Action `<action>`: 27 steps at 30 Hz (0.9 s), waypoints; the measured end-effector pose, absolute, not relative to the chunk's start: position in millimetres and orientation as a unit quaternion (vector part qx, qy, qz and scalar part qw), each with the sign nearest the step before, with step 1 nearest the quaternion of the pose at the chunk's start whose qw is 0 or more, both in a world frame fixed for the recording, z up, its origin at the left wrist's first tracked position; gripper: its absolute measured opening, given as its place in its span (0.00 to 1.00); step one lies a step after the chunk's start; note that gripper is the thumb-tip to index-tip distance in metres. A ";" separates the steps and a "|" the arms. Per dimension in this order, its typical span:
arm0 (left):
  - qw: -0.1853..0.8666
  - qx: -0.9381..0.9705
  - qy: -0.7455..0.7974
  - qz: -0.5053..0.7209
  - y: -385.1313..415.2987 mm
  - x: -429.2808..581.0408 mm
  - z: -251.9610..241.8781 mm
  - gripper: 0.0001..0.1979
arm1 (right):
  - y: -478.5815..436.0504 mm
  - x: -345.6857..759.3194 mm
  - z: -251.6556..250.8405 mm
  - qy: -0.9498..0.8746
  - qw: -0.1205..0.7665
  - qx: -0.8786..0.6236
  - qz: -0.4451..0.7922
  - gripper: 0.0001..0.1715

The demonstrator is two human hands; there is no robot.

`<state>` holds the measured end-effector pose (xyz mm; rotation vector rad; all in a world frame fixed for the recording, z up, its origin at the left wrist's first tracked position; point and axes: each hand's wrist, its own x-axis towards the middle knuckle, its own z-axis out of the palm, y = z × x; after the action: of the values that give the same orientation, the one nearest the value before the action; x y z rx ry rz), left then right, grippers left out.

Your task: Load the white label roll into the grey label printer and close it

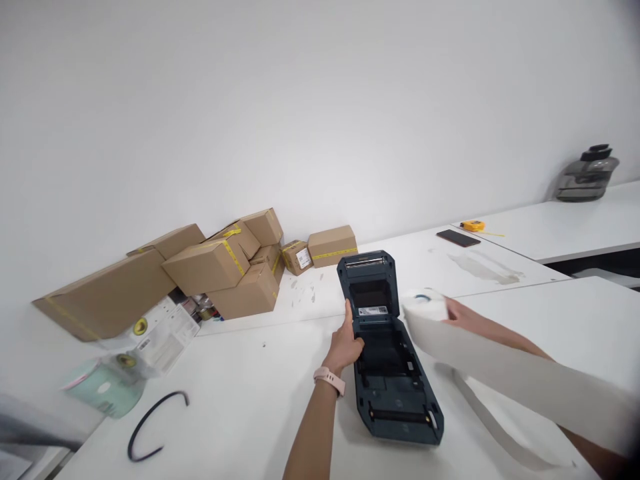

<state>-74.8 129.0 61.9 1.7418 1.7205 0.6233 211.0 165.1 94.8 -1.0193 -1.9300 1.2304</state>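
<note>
A dark label printer (387, 387) lies on the table with its lid (371, 283) swung up, so its hollow bay and the black roller at the near end show. My left hand (345, 343) grips the printer's left side near the hinge, thumb over the rim. To the right of the printer, my right hand (460, 313) holds a roll of white label paper (425, 317) by its far side; most of those fingers are hidden behind the roll. A long loose strip (520, 370) trails from the roll across my right forearm toward the lower right.
Cardboard boxes (255, 293) are piled against the wall at left. A green tub (103, 387) and a black curved strap (137, 427) lie nearer. Back right are a phone (459, 238), a yellow tape measure (473, 226) and a dark bottle (587, 177).
</note>
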 end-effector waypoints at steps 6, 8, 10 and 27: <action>0.325 0.631 0.667 0.227 126.1 -75.9 64.1 0.50 | 157.0 133.8 98.2 -0.872 0.156 -0.308 0.346 0.34; 0.335 0.622 0.667 0.236 126.5 -76.9 62.9 0.50 | 162.5 125.1 91.7 -0.887 0.122 -0.323 0.306 0.36; 0.340 0.618 0.664 0.248 127.2 -77.8 61.0 0.50 | 166.3 122.2 89.0 -0.890 0.100 -0.331 0.298 0.35; 0.306 0.612 0.680 0.265 120.9 -71.3 54.5 0.19 | 198.5 98.9 44.5 -0.915 -0.062 -0.326 0.229 0.52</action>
<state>-71.3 120.9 54.5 1.6198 1.7988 0.7022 98.9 198.5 44.5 -1.0676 -2.9946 0.7490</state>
